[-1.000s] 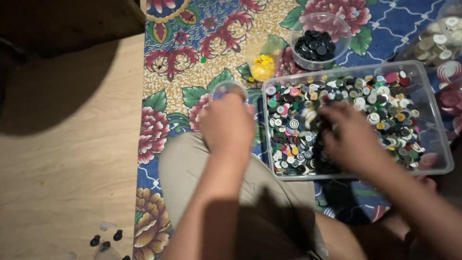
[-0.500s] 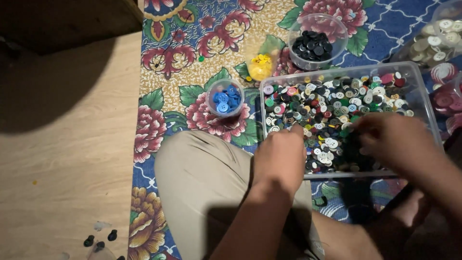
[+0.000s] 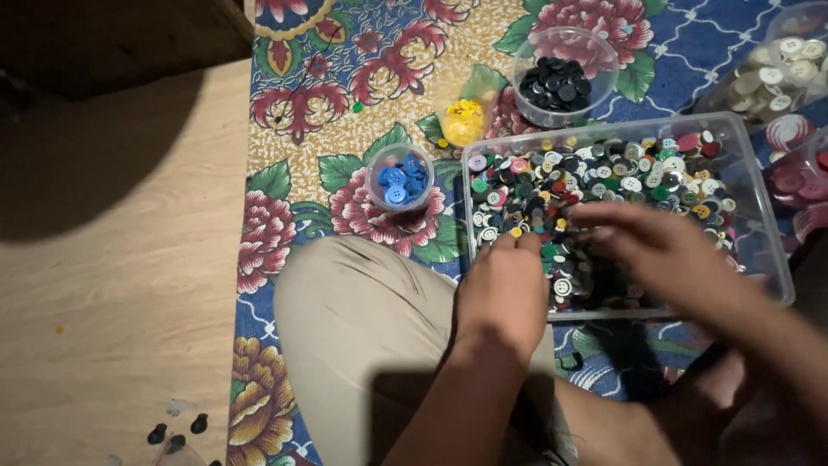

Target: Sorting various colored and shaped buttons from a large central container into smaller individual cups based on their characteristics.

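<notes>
Both hands in the clear tray [image 3: 759, 216] of mixed buttons [image 3: 604, 181]: left hand [image 3: 504, 289] grip unclear, right hand [image 3: 664, 255] fingers spread, blurred; a hasty sweep could flick buttons over the low rim.

Right hand [image 3: 668, 255] is motion-blurred; finger positions and any button held cannot be determined. Left hand [image 3: 509, 289] rests knuckles up, so its fingertips and whatever lies beneath are hidden. Both hands cover part of the mixed buttons in the clear tray [image 3: 772, 250]. The tub of white buttons [image 3: 772, 82] and the tub of red buttons [image 3: 798, 168] are cut by the right edge. Small dark objects [image 3: 177, 431] at bottom left are too small to identify.
</notes>
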